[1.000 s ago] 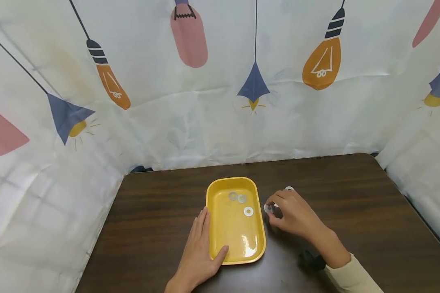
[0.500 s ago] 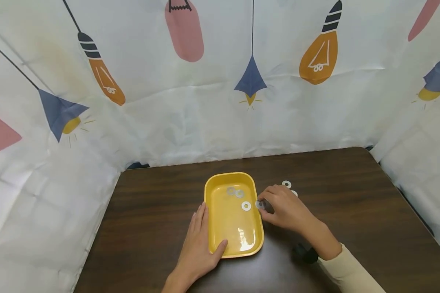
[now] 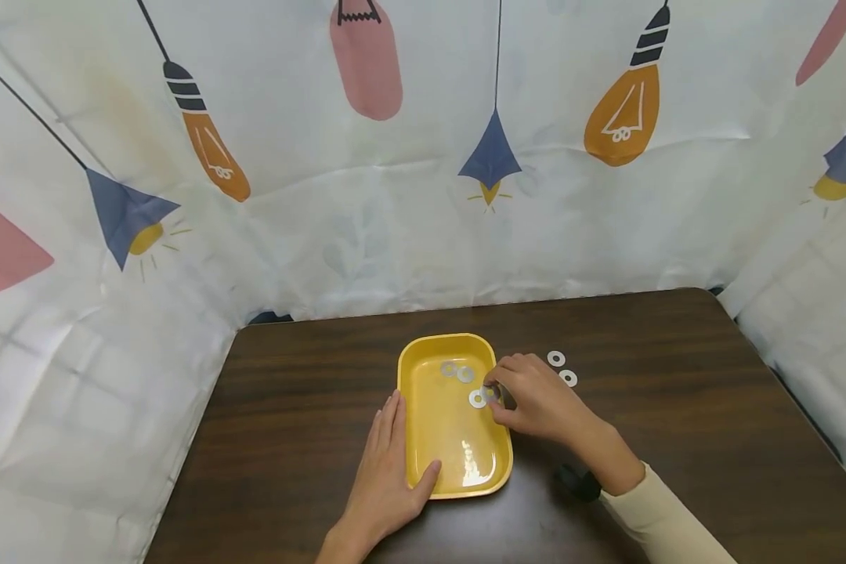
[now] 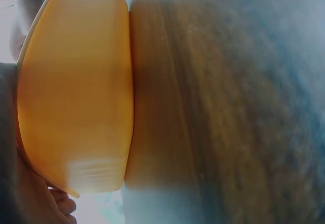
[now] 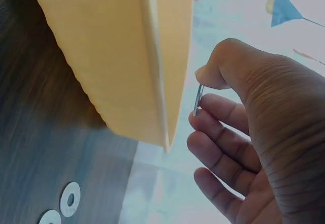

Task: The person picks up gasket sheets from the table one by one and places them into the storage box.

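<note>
A yellow tray [image 3: 458, 462] sits on the dark wooden table, with several flat metal washers inside, one washer [image 3: 477, 399] at its right side. My left hand [image 3: 388, 478] lies along the tray's left rim, fingers straight and thumb over the near corner. Between thumb and fingertips, my right hand [image 3: 536, 395] pinches another washer [image 5: 198, 100], held above the tray's right side. In the right wrist view this washer is seen edge-on, above the rim. The left wrist view is filled mostly by the tray's outer wall [image 4: 76, 92].
Two loose washers, one [image 3: 556, 358] behind the other [image 3: 568, 377], lie on the table [image 3: 641, 392] right of the tray. A white curtain [image 3: 409, 235] printed with lamps hangs behind the table. A black band [image 3: 578, 482] is on the right wrist.
My right hand has moved left with its washer, from the table beside the tray to over the tray's right side. The left hand stays at the rim.
</note>
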The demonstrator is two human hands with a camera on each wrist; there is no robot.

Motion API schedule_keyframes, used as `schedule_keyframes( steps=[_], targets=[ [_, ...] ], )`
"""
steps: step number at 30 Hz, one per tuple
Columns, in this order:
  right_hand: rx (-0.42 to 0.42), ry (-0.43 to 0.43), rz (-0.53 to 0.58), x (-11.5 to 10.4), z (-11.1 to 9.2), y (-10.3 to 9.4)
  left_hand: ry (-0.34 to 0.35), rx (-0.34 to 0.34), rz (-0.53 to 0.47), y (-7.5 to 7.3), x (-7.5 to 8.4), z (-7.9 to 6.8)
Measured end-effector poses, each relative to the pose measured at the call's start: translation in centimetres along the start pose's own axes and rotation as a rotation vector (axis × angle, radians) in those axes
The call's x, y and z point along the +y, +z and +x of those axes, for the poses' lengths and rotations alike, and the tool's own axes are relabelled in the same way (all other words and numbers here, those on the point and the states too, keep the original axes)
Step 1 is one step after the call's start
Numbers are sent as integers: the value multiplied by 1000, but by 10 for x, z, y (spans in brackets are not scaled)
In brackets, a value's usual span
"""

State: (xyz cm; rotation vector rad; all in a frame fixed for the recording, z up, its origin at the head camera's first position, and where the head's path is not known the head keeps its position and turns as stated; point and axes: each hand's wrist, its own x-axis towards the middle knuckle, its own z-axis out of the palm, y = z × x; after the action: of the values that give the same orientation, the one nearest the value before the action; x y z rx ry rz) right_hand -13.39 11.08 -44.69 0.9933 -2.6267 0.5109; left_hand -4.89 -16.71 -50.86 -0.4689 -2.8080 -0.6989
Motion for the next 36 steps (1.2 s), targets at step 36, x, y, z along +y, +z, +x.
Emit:
schedule_keyframes(
  steps=[36],
  targets=[
    [-113,-88,55,-3,32,2,-2,-18,-1,-3,-2,-1]
  ],
)
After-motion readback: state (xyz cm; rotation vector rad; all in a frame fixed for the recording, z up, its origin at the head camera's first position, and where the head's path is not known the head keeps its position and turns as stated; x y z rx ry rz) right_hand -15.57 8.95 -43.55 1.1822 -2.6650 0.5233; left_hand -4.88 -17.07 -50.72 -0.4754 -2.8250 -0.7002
